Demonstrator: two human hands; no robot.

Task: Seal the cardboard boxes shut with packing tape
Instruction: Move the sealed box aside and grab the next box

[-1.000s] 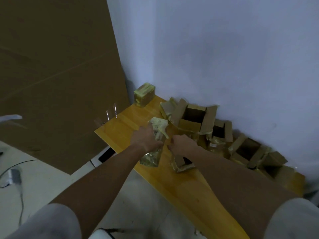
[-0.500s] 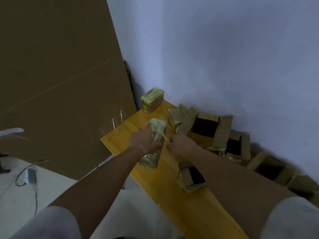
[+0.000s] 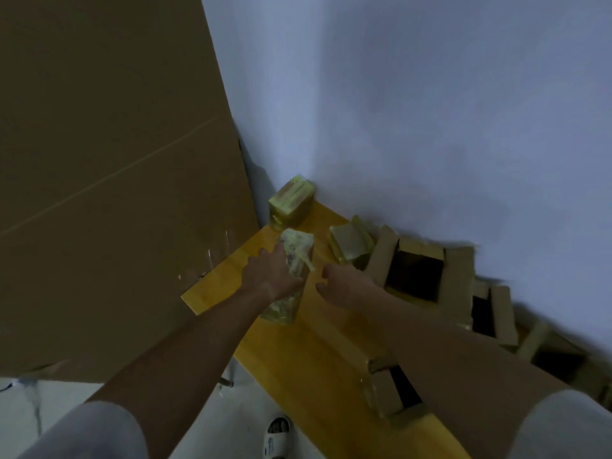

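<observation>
Left hand [image 3: 268, 276] wrapped around a small tape-covered box [image 3: 291, 260], fingers curled over its left side, holding it upright on the yellow wooden table [image 3: 318, 352]. Box sitting under and just right of that hand, its glossy top poking out above the knuckles, a loose strip of tape [image 3: 303, 258] trailing off its right face. Right hand [image 3: 344, 284] just beside the box, on its right, fingers curled inward; apparently not touching the strip, though too dim and blurred to be sure of any pinch. Further back, near the corner of the wall, another sealed box [image 3: 291, 203] wrapped in tape. To the right along the wall, several open cardboard boxes [image 3: 414, 270] with flaps spread. Near the table's front edge, under the right forearm, one more open box [image 3: 387, 395]. At left, a large cardboard sheet [image 3: 109, 160] leaning upright.
</observation>
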